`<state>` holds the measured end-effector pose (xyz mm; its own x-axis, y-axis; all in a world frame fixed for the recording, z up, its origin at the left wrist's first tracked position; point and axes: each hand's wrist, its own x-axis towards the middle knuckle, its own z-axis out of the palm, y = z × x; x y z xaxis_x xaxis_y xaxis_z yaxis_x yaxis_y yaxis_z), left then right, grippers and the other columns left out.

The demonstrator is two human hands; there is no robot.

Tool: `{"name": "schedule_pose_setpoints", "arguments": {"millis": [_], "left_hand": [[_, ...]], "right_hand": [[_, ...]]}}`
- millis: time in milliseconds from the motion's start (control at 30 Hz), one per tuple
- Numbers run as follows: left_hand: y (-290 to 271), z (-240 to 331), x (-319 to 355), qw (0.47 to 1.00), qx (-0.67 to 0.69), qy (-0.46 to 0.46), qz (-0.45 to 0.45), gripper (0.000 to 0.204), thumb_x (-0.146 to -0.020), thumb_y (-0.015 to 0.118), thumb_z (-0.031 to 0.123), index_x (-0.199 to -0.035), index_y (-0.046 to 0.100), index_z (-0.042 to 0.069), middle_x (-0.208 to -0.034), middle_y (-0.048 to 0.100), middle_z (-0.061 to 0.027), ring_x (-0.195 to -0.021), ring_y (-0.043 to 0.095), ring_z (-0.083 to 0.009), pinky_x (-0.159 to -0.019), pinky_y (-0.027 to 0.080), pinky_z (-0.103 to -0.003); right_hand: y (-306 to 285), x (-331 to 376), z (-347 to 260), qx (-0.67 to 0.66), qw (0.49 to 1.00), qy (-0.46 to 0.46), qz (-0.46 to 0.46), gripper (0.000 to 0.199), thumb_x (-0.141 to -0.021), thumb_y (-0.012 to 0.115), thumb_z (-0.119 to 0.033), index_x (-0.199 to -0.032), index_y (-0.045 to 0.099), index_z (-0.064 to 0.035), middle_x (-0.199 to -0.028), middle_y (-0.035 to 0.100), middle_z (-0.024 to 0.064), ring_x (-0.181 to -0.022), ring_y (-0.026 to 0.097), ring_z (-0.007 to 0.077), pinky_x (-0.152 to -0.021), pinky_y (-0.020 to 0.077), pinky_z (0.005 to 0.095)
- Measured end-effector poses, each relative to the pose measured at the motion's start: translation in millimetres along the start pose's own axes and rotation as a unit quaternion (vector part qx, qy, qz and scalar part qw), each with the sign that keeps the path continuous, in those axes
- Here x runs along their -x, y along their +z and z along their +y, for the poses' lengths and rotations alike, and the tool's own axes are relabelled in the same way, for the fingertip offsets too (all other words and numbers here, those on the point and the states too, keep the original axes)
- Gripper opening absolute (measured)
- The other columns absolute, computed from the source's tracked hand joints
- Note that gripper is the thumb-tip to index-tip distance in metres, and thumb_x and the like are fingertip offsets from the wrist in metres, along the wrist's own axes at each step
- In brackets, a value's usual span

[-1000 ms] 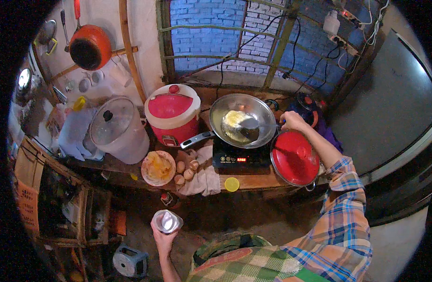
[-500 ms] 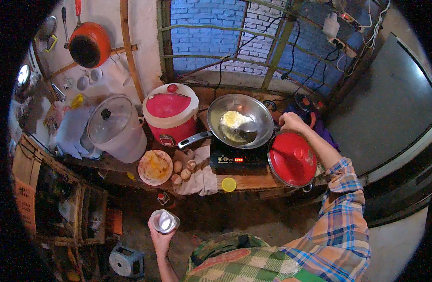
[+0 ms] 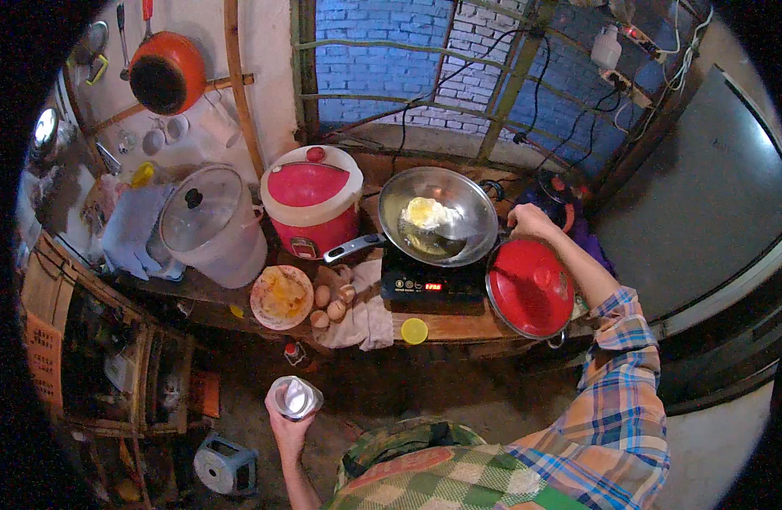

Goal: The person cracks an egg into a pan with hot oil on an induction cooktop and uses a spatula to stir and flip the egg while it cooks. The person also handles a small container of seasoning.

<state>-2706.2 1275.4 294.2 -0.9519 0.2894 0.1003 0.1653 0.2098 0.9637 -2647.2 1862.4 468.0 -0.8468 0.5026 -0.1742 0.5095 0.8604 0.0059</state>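
In front of my body, my left hand (image 3: 290, 432) is wrapped round a shiny cup (image 3: 295, 398), its mouth facing up. My right hand (image 3: 531, 221) reaches over to the far edge of a round red lid (image 3: 531, 285), fingers closed; what they grip there is hidden. To its left, a steel frying pan (image 3: 437, 246) stands on a black induction cooker (image 3: 429, 293) with a lit red display. An egg (image 3: 425, 212) with white and yellow parts lies in oil in the pan. The pan's handle (image 3: 354, 247) points left.
Left of the cooker are a pink-and-white rice cooker (image 3: 311, 212), a plate with yellow residue (image 3: 282, 297), several eggshells (image 3: 336, 311) on a cloth (image 3: 367, 327), and a lidded translucent bucket (image 3: 229, 246). A yellow round lid (image 3: 415, 331) lies by the counter edge. A stool (image 3: 225, 465) stands below.
The view has shifted slightly. Both hands keep nearly the same places, the left round the cup and the right at the red lid's far edge.
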Motion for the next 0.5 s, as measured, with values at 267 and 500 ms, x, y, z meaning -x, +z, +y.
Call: {"name": "schedule_pose_setpoints", "arguments": {"millis": [267, 500], "left_hand": [[6.3, 11.3, 1.5, 0.999, 0.026, -0.040, -0.013, 0.073, -0.056, 0.078, 0.005, -0.119, 0.043, 0.004, -0.119, 0.047, -0.0108, -0.112, 0.047, -0.0237, -0.096, 0.036, -0.034], [5.2, 19.8, -1.6, 1.000, 0.018, -0.014, -0.020, 0.074, -0.056, 0.078, 0.003, -0.120, 0.041, 0.004, -0.120, 0.046, -0.0103, -0.114, 0.047, -0.0239, -0.097, 0.036, -0.033]], "right_hand": [[8.2, -1.9, -13.1, 0.018, 0.999, -0.012, -0.031, 0.027, -0.060, 0.068, -0.015, -0.085, 0.068, -0.0062, -0.085, 0.065, 0.0166, -0.083, 0.063, 0.0327, -0.074, 0.0511, 0.0414], [3.1, -0.7, 1.5, -0.008, 1.000, -0.022, 0.010, 0.028, -0.060, 0.070, -0.015, -0.087, 0.068, -0.0058, -0.086, 0.065, 0.0164, -0.082, 0.063, 0.0325, -0.074, 0.0510, 0.0407]]}}
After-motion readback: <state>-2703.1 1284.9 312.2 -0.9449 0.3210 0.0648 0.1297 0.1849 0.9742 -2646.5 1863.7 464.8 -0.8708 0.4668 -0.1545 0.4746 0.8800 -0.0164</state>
